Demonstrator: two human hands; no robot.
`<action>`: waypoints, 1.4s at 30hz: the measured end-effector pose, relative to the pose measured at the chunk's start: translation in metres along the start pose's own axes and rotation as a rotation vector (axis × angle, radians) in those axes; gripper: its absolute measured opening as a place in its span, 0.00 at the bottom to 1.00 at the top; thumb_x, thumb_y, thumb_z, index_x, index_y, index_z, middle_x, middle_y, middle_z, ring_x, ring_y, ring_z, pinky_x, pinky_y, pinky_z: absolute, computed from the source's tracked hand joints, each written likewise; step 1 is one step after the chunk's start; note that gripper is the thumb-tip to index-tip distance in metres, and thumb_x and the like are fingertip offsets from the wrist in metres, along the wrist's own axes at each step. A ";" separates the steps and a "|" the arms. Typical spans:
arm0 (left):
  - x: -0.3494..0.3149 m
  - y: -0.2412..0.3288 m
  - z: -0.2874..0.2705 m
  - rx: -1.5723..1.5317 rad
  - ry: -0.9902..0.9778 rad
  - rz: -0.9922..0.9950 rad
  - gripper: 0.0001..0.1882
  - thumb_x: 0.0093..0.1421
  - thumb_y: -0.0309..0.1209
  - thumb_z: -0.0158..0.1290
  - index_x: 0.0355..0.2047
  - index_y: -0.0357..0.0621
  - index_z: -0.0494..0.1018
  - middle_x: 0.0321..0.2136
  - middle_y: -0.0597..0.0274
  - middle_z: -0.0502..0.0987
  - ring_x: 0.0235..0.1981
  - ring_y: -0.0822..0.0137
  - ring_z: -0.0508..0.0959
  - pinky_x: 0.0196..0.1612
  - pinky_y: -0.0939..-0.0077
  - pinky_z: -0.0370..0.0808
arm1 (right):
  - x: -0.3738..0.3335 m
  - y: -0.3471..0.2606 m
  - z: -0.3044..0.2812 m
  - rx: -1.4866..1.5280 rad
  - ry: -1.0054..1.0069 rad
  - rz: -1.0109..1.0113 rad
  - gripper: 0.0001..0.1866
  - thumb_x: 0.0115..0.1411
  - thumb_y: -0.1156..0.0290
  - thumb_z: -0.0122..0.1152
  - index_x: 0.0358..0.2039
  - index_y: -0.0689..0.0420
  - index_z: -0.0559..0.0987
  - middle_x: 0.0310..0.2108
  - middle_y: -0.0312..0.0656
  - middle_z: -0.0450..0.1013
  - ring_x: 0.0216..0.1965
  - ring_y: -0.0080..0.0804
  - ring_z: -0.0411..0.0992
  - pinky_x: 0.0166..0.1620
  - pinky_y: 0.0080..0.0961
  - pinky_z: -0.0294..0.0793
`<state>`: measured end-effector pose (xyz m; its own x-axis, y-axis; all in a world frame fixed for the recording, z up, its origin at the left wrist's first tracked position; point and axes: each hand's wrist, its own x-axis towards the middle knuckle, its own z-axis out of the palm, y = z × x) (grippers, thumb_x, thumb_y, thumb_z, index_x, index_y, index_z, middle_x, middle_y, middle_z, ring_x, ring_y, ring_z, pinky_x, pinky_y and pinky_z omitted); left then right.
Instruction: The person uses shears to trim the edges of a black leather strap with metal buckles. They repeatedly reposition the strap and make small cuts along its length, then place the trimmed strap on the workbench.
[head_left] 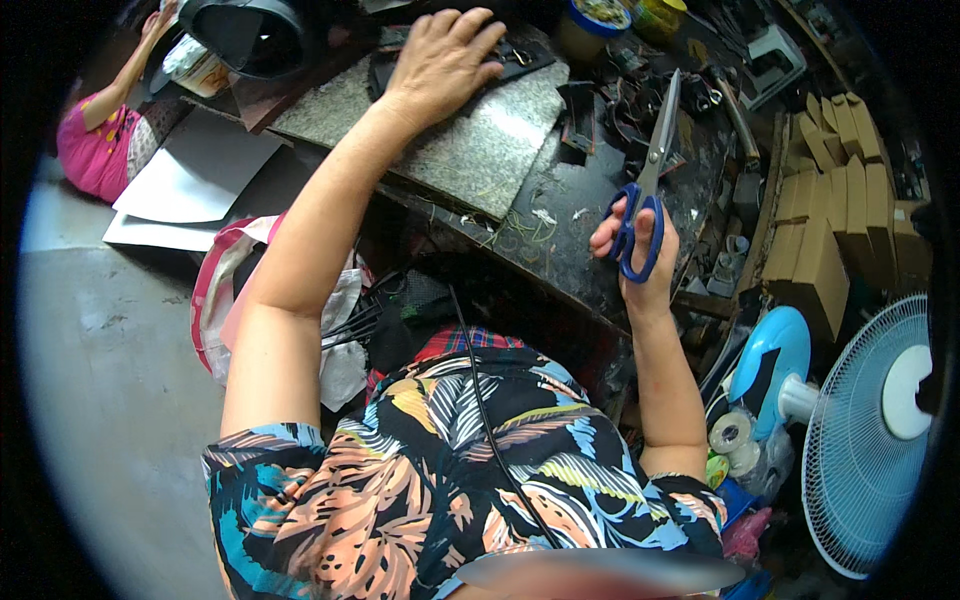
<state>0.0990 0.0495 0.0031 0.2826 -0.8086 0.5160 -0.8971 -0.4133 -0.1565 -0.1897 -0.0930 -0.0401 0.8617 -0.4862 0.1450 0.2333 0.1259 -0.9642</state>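
Note:
My right hand [652, 262] grips a pair of scissors [660, 140] with dark blue handles. Its fingers are through or around the loops, and the blades point up and away over the dark bench. My left hand [442, 62] reaches far forward, palm down with its fingers stretched out. It rests on or just above a black strap-like piece with a metal buckle [522, 57]. That piece lies on a speckled grey stone slab [470, 150]; the hand covers part of it. Short thread ends [525, 228] are scattered by the slab's near edge.
Dark straps and scraps [630, 115] lie right of the slab, below a blue-rimmed tub [595, 22]. Cardboard boxes [815, 235] and a fan [865, 430] stand at the right. White sheets [200, 165] and a person in pink [95, 150] are at the far left.

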 end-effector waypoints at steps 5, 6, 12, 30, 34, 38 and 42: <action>0.004 0.021 -0.003 0.092 0.306 0.028 0.35 0.50 0.39 0.64 0.58 0.46 0.67 0.56 0.55 0.64 0.58 0.53 0.63 0.64 0.51 0.58 | 0.003 0.001 0.000 0.039 0.050 0.021 0.27 0.67 0.44 0.55 0.40 0.61 0.72 0.23 0.44 0.76 0.22 0.24 0.75 0.28 0.16 0.74; 0.005 0.031 -0.001 0.082 0.357 0.038 0.36 0.49 0.39 0.64 0.59 0.46 0.67 0.56 0.56 0.63 0.58 0.52 0.62 0.64 0.50 0.57 | 0.003 0.001 0.000 0.052 0.058 0.024 0.27 0.67 0.44 0.55 0.40 0.61 0.72 0.23 0.44 0.76 0.22 0.24 0.75 0.28 0.16 0.74; 0.016 0.073 0.015 -0.409 0.194 0.029 0.13 0.59 0.34 0.60 0.43 0.45 0.77 0.44 0.53 0.79 0.45 0.50 0.78 0.47 0.58 0.75 | -0.001 0.000 0.000 -0.009 0.019 0.037 0.29 0.67 0.42 0.54 0.39 0.62 0.73 0.23 0.44 0.76 0.21 0.24 0.75 0.28 0.16 0.74; -0.038 0.100 -0.051 -0.339 0.334 -0.284 0.09 0.57 0.34 0.60 0.23 0.45 0.77 0.18 0.58 0.77 0.23 0.59 0.79 0.25 0.66 0.74 | -0.048 -0.020 0.033 0.254 -0.192 0.585 0.39 0.68 0.33 0.38 0.39 0.63 0.74 0.22 0.50 0.78 0.17 0.29 0.75 0.22 0.16 0.72; -0.048 0.096 -0.047 -0.338 0.263 -0.406 0.11 0.60 0.37 0.60 0.26 0.42 0.79 0.17 0.56 0.76 0.21 0.59 0.79 0.25 0.66 0.73 | -0.051 -0.016 0.033 0.242 0.010 0.488 0.34 0.68 0.37 0.46 0.38 0.63 0.75 0.19 0.46 0.76 0.16 0.26 0.73 0.20 0.15 0.73; -0.055 0.091 -0.043 -0.625 0.111 -0.669 0.14 0.63 0.38 0.59 0.27 0.38 0.79 0.16 0.61 0.77 0.17 0.72 0.77 0.23 0.76 0.70 | -0.051 -0.018 0.023 0.237 -0.138 0.507 0.37 0.67 0.33 0.41 0.39 0.62 0.73 0.19 0.45 0.75 0.15 0.26 0.71 0.21 0.14 0.71; -0.062 0.090 -0.042 -0.927 0.133 -0.746 0.15 0.63 0.38 0.58 0.27 0.39 0.79 0.16 0.62 0.77 0.19 0.75 0.76 0.24 0.79 0.69 | -0.051 -0.015 0.024 0.397 -0.355 0.593 0.42 0.66 0.30 0.36 0.41 0.64 0.73 0.26 0.53 0.79 0.21 0.33 0.77 0.27 0.19 0.77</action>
<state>-0.0138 0.0797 -0.0075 0.8488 -0.4259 0.3132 -0.4459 -0.2585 0.8569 -0.2259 -0.0494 -0.0280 0.9690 0.0548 -0.2410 -0.2238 0.6082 -0.7616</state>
